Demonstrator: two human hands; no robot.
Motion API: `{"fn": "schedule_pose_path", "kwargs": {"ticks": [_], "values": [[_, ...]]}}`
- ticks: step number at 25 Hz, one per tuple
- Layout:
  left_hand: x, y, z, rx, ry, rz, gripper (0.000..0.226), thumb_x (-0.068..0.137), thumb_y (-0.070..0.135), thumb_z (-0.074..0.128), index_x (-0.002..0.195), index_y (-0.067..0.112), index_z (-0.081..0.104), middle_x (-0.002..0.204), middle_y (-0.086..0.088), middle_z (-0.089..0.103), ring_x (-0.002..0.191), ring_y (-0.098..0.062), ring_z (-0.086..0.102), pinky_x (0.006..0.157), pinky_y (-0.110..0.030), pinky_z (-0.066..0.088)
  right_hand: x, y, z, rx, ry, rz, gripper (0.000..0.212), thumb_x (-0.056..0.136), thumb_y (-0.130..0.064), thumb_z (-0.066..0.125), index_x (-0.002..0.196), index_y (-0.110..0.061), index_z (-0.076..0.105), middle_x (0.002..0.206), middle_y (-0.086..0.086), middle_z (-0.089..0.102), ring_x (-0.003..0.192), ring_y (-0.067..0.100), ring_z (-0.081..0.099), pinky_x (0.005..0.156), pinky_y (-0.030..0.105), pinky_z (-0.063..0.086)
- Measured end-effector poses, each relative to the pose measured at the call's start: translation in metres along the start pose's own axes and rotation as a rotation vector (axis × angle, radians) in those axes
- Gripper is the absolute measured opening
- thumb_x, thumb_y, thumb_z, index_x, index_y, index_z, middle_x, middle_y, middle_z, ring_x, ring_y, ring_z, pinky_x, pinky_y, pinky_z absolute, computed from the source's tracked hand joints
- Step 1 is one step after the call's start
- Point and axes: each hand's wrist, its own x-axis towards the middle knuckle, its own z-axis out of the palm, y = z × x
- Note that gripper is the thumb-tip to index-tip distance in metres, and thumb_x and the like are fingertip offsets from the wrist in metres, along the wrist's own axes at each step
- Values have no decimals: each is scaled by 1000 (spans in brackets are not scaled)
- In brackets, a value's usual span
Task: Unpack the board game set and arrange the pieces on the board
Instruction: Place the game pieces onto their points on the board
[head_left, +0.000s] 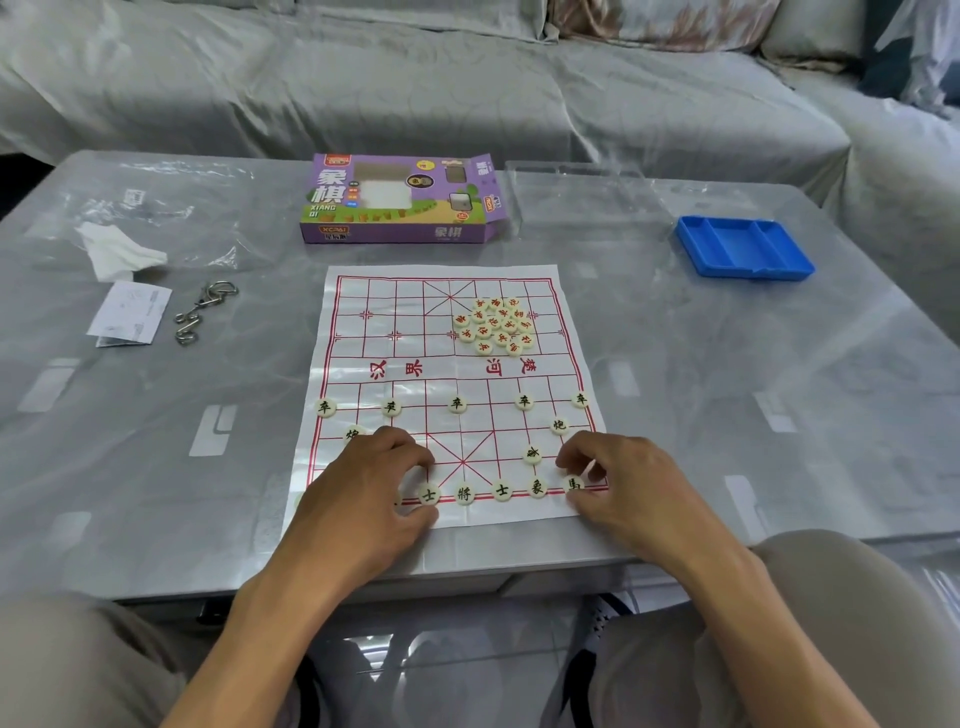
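A white paper board (447, 374) with a red grid lies on the table. Black-lettered round pieces stand on its near half: several in a row (457, 404), two further in, and several along the near edge (464, 493). A heap of red-lettered pieces (496, 325) sits on the far right part of the board. My left hand (363, 493) rests on the near left corner, fingers curled beside a near-edge piece (429, 494), hiding pieces beneath. My right hand (618, 483) pinches a black-lettered piece (574, 484) at the near right corner.
A purple game box (400, 200) lies open behind the board, with a clear plastic lid (576, 197) to its right. A blue plastic tray (743, 247) sits at the far right. On the left are a tissue (117, 252), a leaflet (130, 314) and metal ring puzzles (202, 312).
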Motion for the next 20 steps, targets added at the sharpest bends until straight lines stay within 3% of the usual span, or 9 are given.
{"fn": "schedule_pose_path", "kwargs": {"ticks": [6,12,17,20], "values": [[1,1,0,15,-7,-4,33,78,40,71,109,38,59,116,23,48,105,-6,45,85,-27,46,3,2,4,4,-44,-9,28,85,-16,64,104,-36,60,110,-17,60,93,4,57,83,24,51],[0,1,-1,6,-5,-1,32,78,39,70,108,38,59,114,23,49,105,-6,45,82,-26,45,3,1,3,23,-33,-29,28,85,-16,65,105,-34,60,106,-18,60,86,2,57,75,12,44],[-1,3,-2,16,-8,-10,31,79,40,70,108,38,59,115,24,48,104,-4,44,81,-24,45,0,1,1,43,23,-44,21,85,-25,65,103,-35,59,102,-19,60,87,3,56,78,21,49],[-1,2,-1,20,-7,-5,31,79,41,69,108,38,58,116,24,48,103,-3,43,79,-21,44,7,-7,3,22,94,-88,17,91,-24,61,104,-34,62,102,-22,57,98,2,51,82,19,43]]}}
